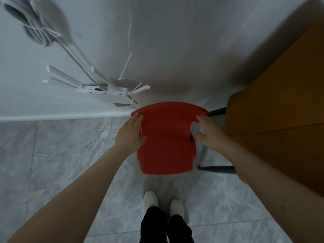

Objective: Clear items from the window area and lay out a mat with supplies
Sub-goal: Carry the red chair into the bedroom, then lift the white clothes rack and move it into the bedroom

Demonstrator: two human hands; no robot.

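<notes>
A small red plastic chair (pixel 166 142) stands on the grey tiled floor against the white wall, seen from straight above. My left hand (pixel 130 134) grips the left edge of its backrest, fingers over the rim and thumb on the front face. At the chair's right side, my right hand (pixel 210 132) has its fingers spread. Its index fingertip touches the backrest's right corner, and the thumb is held apart from the chair. No mat or supplies are in view.
A wooden table (pixel 280 102) with dark metal legs (pixel 217 168) stands close on the right of the chair. A white router (pixel 101 90) with antennas and cables sits low on the wall to the left. My feet in white slippers (pixel 163 202) stand just behind the chair.
</notes>
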